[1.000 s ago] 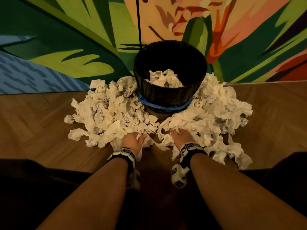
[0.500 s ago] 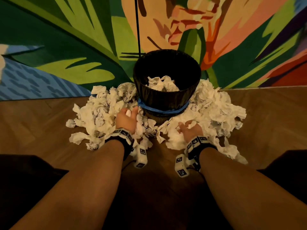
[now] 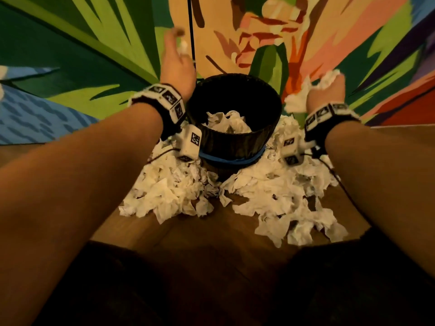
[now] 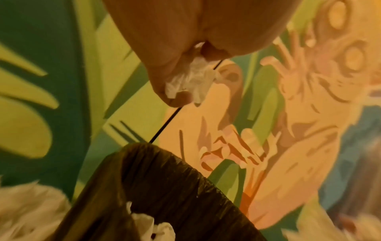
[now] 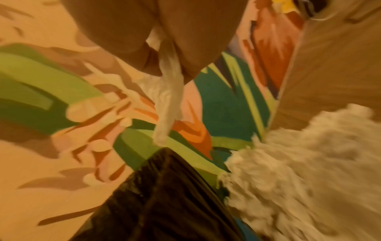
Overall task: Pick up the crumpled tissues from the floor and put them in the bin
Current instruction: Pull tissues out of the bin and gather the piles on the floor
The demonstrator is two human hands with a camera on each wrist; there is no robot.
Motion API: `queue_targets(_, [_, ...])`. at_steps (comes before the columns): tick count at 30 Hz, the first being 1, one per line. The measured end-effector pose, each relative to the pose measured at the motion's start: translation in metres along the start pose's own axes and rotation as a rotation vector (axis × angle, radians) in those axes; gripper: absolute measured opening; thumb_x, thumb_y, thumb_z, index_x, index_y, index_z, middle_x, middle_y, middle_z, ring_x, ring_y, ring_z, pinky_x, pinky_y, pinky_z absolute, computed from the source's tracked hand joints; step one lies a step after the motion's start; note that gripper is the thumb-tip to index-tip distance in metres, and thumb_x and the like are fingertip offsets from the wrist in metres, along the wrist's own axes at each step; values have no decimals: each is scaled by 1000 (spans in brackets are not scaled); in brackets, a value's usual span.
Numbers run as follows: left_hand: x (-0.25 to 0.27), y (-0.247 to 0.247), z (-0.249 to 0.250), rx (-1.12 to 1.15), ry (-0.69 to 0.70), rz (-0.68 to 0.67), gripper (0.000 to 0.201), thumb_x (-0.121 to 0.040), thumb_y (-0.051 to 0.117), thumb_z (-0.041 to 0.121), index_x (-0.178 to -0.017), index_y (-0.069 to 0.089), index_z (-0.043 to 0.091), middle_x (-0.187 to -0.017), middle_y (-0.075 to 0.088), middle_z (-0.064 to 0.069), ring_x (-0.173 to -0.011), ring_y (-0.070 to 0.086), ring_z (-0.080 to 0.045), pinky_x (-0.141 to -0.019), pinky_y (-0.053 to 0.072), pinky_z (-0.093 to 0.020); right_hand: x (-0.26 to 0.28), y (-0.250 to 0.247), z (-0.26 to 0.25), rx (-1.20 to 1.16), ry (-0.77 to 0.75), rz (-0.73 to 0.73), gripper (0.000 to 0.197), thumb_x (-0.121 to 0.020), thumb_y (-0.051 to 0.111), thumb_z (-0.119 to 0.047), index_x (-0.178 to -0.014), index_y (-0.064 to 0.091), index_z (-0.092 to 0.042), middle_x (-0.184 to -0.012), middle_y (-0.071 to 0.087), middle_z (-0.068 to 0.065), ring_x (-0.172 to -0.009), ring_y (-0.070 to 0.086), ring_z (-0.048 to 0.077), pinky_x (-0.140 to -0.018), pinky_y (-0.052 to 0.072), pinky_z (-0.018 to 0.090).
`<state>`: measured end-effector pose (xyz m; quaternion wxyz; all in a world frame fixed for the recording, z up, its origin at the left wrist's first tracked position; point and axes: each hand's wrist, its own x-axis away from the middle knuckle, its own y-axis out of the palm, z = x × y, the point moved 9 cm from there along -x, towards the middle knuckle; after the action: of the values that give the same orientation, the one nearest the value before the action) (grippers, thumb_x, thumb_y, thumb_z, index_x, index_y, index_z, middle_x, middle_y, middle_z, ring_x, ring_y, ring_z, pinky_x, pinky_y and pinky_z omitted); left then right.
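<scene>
A black lined bin [image 3: 235, 142] stands against the painted wall with several crumpled tissues [image 3: 227, 122] inside. More white tissues [image 3: 277, 196] lie heaped on the wooden floor around it. My left hand [image 3: 175, 55] is raised above the bin's left rim, pinching a small tissue [image 4: 188, 79]. My right hand [image 3: 326, 88] is lifted to the right of the bin, gripping a tissue wad [image 3: 303, 95] that hangs down as a long strip [image 5: 168, 101]. The bin's rim [image 4: 175, 164] lies below the left hand.
A colourful leaf-and-flower mural [image 3: 94, 55] backs the bin. A thin black cord [image 3: 191, 31] runs down the wall behind the bin. My dark-clothed knees [image 3: 117, 290] flank the bare wooden floor [image 3: 211, 234] in front of the heap.
Both hands have lifted off the floor pile, each carrying tissue, and now hang at rim height or above on either side of the bin. The camera has tilted and moved closer.
</scene>
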<state>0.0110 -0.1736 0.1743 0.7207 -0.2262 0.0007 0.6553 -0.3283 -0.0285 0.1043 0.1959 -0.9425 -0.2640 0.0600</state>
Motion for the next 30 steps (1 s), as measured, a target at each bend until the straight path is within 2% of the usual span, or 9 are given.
queue_targets(1, [-2,2,12,-10,75,-40,54,-93,27,-3,-140,29,23,-136,42,-9,-78,62,-26,-66,57,-35,-4,2,-14,25,-37,5,63,-93,42,-1,-151,25,-19,-149,41,3,-133,41,18,-95,33,21])
queue_targets(3, [-2,8,24,-10,161,-95,60,-89,30,-9,-141,21,21,-129,40,-1,-88,64,-35,-70,60,-41,-1,17,-39,83,-172,-38,54,-92,43,-3,-145,34,-13,-128,53,5,-117,51,21,-84,35,14])
queue_targets(6, [1,27,12,-31,156,-150,44,-92,44,-1,-130,29,15,-102,55,-3,-67,61,-19,-59,56,-35,17,55,-52,80,-278,-154,44,-95,37,-1,-137,40,-13,-109,51,3,-98,53,19,-75,36,16])
queue_targets(10, [13,56,-20,-74,109,-191,24,-89,66,14,-109,53,16,-102,63,2,-84,61,-11,-78,53,-28,47,95,-43,23,-309,-252,25,-91,39,-5,-113,45,-15,-97,52,3,-91,51,22,-79,44,27])
queue_targets(14, [18,67,-45,-228,95,-184,23,-81,73,31,-99,59,28,-99,66,8,-95,63,-12,-90,50,-34,55,119,-39,177,-339,-358,37,-94,36,-19,-127,50,-10,-131,46,17,-123,42,30,-103,33,38])
queue_targets(17, [20,80,-57,-499,117,-269,28,-84,67,43,-109,56,40,-122,60,14,-134,44,-15,-117,18,-54,54,127,-41,220,-352,-402,36,-95,35,-18,-124,55,-24,-127,52,14,-114,49,32,-98,40,41])
queue_targets(20, [24,90,-65,-623,80,-371,41,-88,62,46,-127,51,42,-145,46,11,-149,14,-18,-117,0,-56,59,131,-32,355,-378,-464,48,-88,47,-13,-128,55,-40,-125,60,1,-87,58,17,-75,48,28])
queue_targets(27, [15,65,-46,-513,120,-198,29,-90,53,33,-118,59,36,-128,57,10,-130,39,-22,-106,24,-47,51,98,-48,120,-455,-325,48,-74,55,1,-110,65,-29,-107,65,-13,-96,60,1,-72,40,-2])
queue_targets(30, [10,40,-49,-421,79,-88,27,-89,49,29,-113,60,35,-123,59,12,-125,41,-23,-101,27,-44,27,59,-38,-125,-273,-90,37,-78,52,-1,-103,61,-27,-94,62,-12,-81,57,-4,-66,41,4])
